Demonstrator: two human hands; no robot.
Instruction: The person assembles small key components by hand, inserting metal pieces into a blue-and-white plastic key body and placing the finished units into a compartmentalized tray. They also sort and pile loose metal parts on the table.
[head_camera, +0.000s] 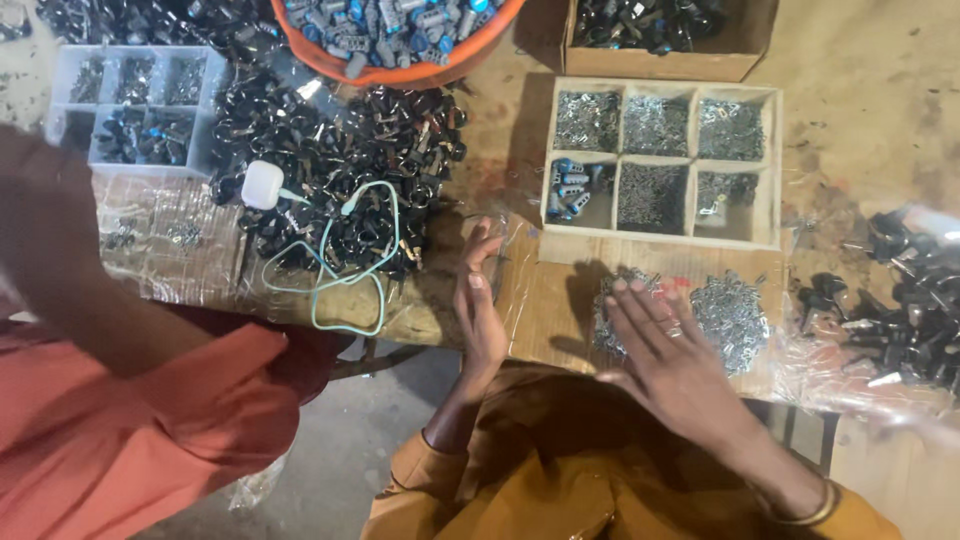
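My left hand (478, 300) stands on its edge on the plastic-covered bench, fingers straight and together, holding nothing, just right of a heap of black plug parts (350, 170). My right hand (665, 355) lies flat and spread, palm down, over the left side of a pile of small silver metal pieces (735, 315). Beyond both hands sits a wooden tray (663, 240) with six compartments; most hold silver pieces, one holds blue and grey parts (572, 190).
Another person in an orange-red shirt (120, 420) sits at my left, an arm blurred. A white charger with a teal cable (330, 265) lies on the black heap. An orange basin (400, 70), a clear divided box (135, 105), a cardboard box (660, 40) and more black parts (915, 300) surround the bench.
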